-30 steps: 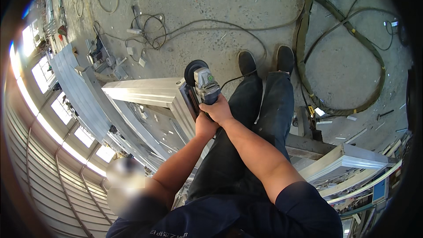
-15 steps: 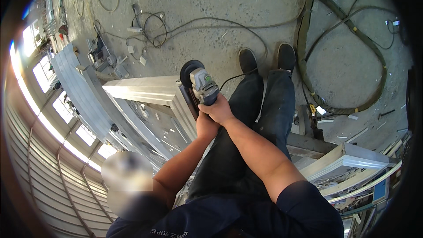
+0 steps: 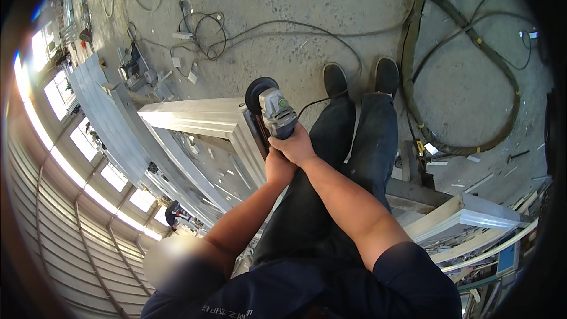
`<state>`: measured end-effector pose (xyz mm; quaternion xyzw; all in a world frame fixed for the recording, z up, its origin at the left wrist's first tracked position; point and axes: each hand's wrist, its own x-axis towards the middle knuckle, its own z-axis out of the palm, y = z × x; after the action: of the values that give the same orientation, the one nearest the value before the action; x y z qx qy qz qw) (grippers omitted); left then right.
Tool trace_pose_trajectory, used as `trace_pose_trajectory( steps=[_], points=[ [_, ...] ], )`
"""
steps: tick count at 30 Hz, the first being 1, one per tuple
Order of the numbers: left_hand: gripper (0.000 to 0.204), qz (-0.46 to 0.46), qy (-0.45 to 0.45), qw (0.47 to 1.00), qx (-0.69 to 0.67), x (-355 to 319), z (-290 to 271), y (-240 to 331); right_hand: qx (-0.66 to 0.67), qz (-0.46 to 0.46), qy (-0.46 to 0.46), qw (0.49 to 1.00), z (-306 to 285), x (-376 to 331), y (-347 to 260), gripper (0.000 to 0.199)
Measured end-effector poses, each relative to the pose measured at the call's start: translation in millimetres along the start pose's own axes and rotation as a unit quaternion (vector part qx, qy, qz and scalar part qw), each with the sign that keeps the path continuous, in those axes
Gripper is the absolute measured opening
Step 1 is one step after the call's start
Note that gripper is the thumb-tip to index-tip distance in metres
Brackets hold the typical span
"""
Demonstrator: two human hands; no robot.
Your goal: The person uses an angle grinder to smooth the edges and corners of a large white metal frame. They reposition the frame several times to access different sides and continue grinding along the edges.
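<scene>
Both my hands grip a grey angle grinder [image 3: 275,110] with a black disc guard. My right hand [image 3: 295,145] wraps the grinder's body from above. My left hand [image 3: 276,166] clasps it just below, closer to me. The disc sits at the corner of a pale metal frame [image 3: 201,119] that stands on edge to my left. The grinder's black power cord [image 3: 331,44] runs away across the concrete floor. My legs and black shoes [image 3: 360,77] are right beside the frame.
Cables and a thick hose [image 3: 466,59] loop over the dusty concrete floor. More pale metal profiles [image 3: 472,218] are stacked at the lower right. A long metal panel [image 3: 103,112] and small tools lie at the left, near bright windows.
The grinder and both hands have shifted slightly along the frame's corner; the grip is unchanged.
</scene>
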<state>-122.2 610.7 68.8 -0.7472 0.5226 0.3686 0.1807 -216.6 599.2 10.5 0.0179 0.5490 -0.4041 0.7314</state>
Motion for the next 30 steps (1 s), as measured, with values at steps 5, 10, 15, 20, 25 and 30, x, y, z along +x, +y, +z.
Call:
trace_pose_trajectory(
  steps=[5,10,15,20,25,30],
  points=[
    [0.06,-0.009,-0.006,1.0,0.01,0.0,-2.4,7.1,0.012,-0.004,-0.022,1.0,-0.8,-1.2,-0.9,0.05],
    [0.058,0.017,-0.002,1.0,0.005,3.7,2.4,-9.1,0.002,-0.034,-0.026,0.999,1.7,-4.0,0.7,0.052],
    [0.056,-0.012,-0.007,1.0,-0.007,0.5,-0.9,4.2,-0.003,-0.028,0.008,1.0,1.1,-3.2,-5.2,0.051],
    [0.051,-0.021,-0.02,1.0,0.011,-0.6,-6.2,16.6,-0.026,-0.003,0.024,0.999,0.4,-3.8,-11.3,0.049],
    [0.051,0.017,-0.02,0.999,-0.026,6.0,-2.1,1.4,-0.017,-0.017,0.008,1.0,2.1,-5.5,-7.1,0.057],
    [0.047,0.027,-0.024,0.999,-0.025,6.6,-1.4,-4.2,-0.023,-0.028,0.009,0.999,2.7,-3.6,-6.4,0.06]
  ],
)
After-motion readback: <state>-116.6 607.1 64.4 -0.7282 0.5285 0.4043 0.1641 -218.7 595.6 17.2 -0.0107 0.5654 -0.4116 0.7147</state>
